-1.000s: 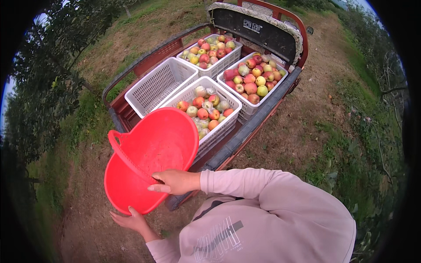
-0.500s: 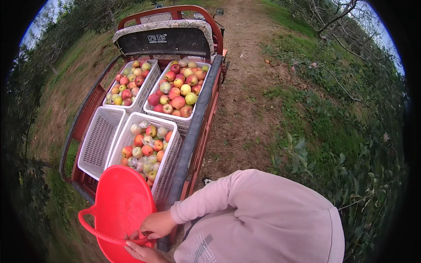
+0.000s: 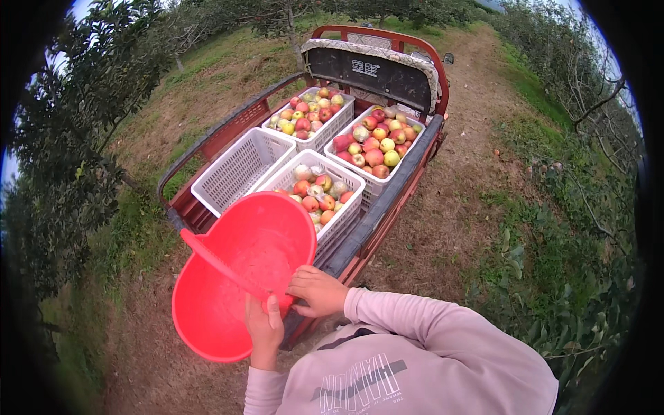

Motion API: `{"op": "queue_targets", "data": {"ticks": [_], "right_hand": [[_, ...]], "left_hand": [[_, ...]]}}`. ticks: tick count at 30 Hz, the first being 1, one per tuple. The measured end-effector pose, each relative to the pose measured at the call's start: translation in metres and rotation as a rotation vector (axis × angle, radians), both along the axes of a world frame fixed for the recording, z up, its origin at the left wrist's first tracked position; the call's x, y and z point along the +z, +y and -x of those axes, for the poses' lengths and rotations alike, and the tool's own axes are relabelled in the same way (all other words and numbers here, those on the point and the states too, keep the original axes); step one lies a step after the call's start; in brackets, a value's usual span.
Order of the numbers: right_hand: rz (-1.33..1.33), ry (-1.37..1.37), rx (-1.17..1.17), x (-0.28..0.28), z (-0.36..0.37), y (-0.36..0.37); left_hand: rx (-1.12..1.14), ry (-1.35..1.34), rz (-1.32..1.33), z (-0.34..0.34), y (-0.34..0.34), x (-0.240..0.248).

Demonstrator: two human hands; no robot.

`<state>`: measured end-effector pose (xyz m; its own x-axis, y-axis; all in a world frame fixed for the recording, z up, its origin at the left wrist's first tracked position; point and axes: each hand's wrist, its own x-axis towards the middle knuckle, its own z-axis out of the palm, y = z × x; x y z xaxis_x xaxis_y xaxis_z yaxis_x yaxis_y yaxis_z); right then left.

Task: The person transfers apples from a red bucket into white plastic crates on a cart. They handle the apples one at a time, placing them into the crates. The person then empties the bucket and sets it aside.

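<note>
A red plastic basket [image 3: 207, 311] with an arched handle [image 3: 221, 263] is tilted at the back end of the cart, its bare inside facing up. My left hand [image 3: 264, 330] grips it near the close end of the handle, the thumb showing and the other fingers partly hidden. At that same end, my right hand [image 3: 319, 292] has its fingers curled against the rim, their tips partly hidden. Just past the basket stands a white crate of apples [image 3: 325, 196], some in clear wrapping; the basket covers part of it. An unfilled white crate [image 3: 242, 166] sits to its left.
Two more white crates heaped with apples [image 3: 308, 114] [image 3: 377, 144] stand toward the cart's black seat back [image 3: 366, 72]. A dark padded rail [image 3: 387, 200] runs along the cart's right side. A dirt track [image 3: 456, 166] passes on the right, with trees and branches on both sides.
The view has swung left, so the cart sits farther right. The basket has turned and been raised, its handle now standing across the opening. Both hands stay on its handle end.
</note>
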<state>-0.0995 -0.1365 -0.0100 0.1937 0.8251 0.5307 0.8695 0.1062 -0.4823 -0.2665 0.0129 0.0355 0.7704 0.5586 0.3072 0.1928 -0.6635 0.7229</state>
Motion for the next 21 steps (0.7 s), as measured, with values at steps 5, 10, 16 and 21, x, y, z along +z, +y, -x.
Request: {"op": "queue_targets", "data": {"ticks": [5, 10, 16, 21], "right_hand": [[0.053, -0.020, -0.025, 0.003, 0.006, 0.002], [0.083, -0.087, -0.033, -0.001, 0.009, 0.001], [0.032, -0.135, -0.048, 0.003, 0.011, 0.001], [0.077, -0.157, -0.043, 0.004, 0.007, -0.002]], "left_hand": [[-0.058, 0.223, -0.099, 0.029, -0.001, 0.002], [-0.085, 0.477, -0.265, 0.048, -0.014, -0.008], [-0.176, 0.555, -0.190, 0.040, -0.010, -0.001], [-0.231, 0.595, -0.223, 0.037, -0.010, -0.005]]}}
